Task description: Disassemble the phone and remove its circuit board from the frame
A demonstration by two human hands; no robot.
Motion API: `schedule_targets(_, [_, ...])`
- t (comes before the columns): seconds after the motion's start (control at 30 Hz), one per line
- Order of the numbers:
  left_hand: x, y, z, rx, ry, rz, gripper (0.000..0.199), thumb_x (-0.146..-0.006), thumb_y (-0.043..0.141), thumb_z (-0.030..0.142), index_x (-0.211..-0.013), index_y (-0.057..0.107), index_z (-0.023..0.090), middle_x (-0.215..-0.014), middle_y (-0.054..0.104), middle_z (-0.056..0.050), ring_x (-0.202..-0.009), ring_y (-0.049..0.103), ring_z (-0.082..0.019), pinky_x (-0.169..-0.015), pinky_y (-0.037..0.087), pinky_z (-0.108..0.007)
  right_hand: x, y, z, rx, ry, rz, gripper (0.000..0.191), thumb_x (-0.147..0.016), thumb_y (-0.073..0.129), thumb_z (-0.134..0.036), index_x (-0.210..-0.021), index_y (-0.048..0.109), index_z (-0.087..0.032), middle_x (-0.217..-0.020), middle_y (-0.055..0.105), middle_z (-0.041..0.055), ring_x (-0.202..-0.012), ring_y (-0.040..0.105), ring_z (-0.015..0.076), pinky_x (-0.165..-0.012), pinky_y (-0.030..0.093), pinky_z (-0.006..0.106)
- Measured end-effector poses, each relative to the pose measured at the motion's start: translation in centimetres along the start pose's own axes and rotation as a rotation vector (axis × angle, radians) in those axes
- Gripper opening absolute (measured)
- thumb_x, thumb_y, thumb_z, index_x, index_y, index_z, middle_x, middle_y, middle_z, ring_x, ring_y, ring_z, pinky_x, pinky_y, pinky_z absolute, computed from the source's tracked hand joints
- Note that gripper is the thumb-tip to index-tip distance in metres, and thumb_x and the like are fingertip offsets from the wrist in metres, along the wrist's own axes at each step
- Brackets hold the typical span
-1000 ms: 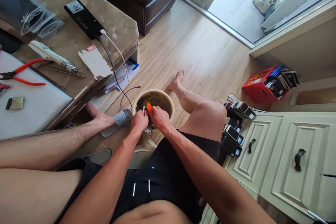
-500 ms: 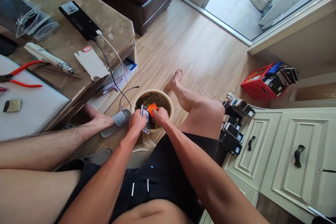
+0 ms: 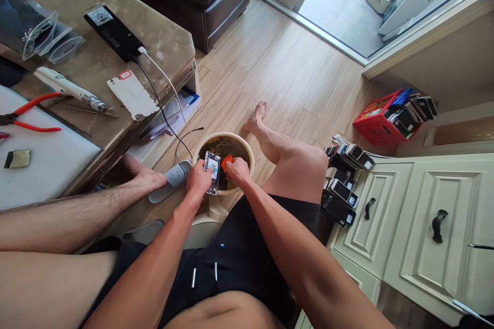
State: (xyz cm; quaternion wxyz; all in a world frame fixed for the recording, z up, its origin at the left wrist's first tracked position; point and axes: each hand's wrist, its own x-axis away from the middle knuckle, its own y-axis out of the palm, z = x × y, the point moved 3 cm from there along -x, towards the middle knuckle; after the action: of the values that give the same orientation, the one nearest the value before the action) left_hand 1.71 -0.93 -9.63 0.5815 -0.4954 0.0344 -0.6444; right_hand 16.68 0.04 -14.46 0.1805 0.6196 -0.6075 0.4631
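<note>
A phone with its inner parts exposed [image 3: 213,179] is gripped at its left side by my left hand [image 3: 199,178], over the near left part of a round beige bin [image 3: 250,149]. My right hand [image 3: 238,170] pinches a small orange piece [image 3: 227,161] just right of the phone, and a small gap lies between the two. Dark, leafy-looking matter [image 3: 221,147] shows inside the bin below my hands.
On the table [image 3: 162,25] at left lie a black power bank [image 3: 113,33] with two cables, a white screwdriver-like tool [image 3: 69,87], red-handled pliers [image 3: 36,128] and plastic bags. Stacked phones [image 3: 341,190] and a red crate [image 3: 372,123] stand at right.
The phone has turned to show more of its face and moved slightly left. The orange piece is tilted differently and sits a bit apart from the phone. The view has shifted slightly.
</note>
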Motion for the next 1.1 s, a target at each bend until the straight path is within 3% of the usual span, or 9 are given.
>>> schedule_targets(0.17, [-0.3, -0.4, -0.3, 0.161, 0.014, 0.027, 0.01, -0.097, 0.066, 0.025, -0.102, 0.069, 0.017, -0.099, 0.074, -0.005, -0.089, 0.067, -0.02, -0.085, 0.051, -0.036, 0.0, -0.5, -0.2, 0.004, -0.039, 0.041, 0.03, -0.104, 0.066, -0.041, -0.119, 0.068, -0.015, -0.108, 0.073, 0.006, -0.086, 0.072, 0.0172, -0.076, 0.063, 0.035])
schedule_targets(0.33, [-0.6, 1.1, -1.4, 0.39, -0.001, -0.058, 0.026, -0.099, 0.068, 0.041, -0.103, 0.069, 0.015, -0.097, 0.072, -0.004, -0.083, 0.068, -0.017, -0.08, 0.057, -0.036, 0.6, -1.8, -1.4, -0.047, -0.17, 0.084, 0.029, -0.107, 0.061, -0.041, -0.115, 0.068, -0.014, -0.097, 0.073, 0.0034, -0.077, 0.071, 0.0146, -0.071, 0.062, 0.032])
schedule_targets(0.47, [-0.6, 1.8, -1.8, 0.578, 0.0, -0.135, 0.028, -0.098, 0.069, 0.043, -0.102, 0.067, 0.015, -0.092, 0.071, -0.003, -0.076, 0.066, -0.015, -0.072, 0.056, -0.033, 1.5, -3.1, -1.8, -0.038, -0.262, 0.1, 0.018, -0.106, 0.057, -0.033, -0.107, 0.068, -0.018, -0.09, 0.073, -0.0007, -0.072, 0.072, 0.0123, -0.07, 0.059, 0.026])
schedule_targets(0.6, [-0.3, 1.7, -1.8, 0.746, 0.008, -0.216, 0.036, -0.083, 0.079, 0.047, -0.097, 0.064, 0.017, -0.084, 0.073, -0.002, -0.072, 0.068, -0.017, -0.068, 0.054, -0.031, 2.1, -4.0, -2.1, 0.019, -0.312, 0.121, 0.018, -0.102, 0.054, -0.035, -0.097, 0.066, -0.022, -0.082, 0.07, -0.0039, -0.073, 0.072, 0.0125, -0.07, 0.055, 0.022])
schedule_targets(0.73, [0.1, 1.6, -1.5, 0.864, 0.02, -0.275, 0.05, -0.067, 0.086, 0.051, -0.098, 0.064, 0.018, -0.087, 0.077, -0.004, -0.079, 0.072, -0.022, -0.072, 0.056, -0.032, 2.2, -4.6, -2.2, 0.088, -0.335, 0.152, 0.022, -0.099, 0.053, -0.039, -0.093, 0.066, -0.022, -0.082, 0.07, -0.0022, -0.076, 0.069, 0.0147, -0.071, 0.053, 0.023])
schedule_targets(1.1, [0.1, 2.4, -1.5, 0.969, -0.017, -0.343, 0.045, -0.063, 0.089, 0.042, -0.092, 0.066, 0.018, -0.077, 0.072, 0.0, -0.066, 0.065, -0.016, -0.066, 0.054, -0.029, 3.3, -3.6, -2.5, 0.342, -0.354, 0.205, 0.018, -0.099, 0.056, -0.035, -0.09, 0.064, -0.022, -0.083, 0.069, 0.0019, -0.079, 0.062, 0.0186, -0.07, 0.041, 0.026])
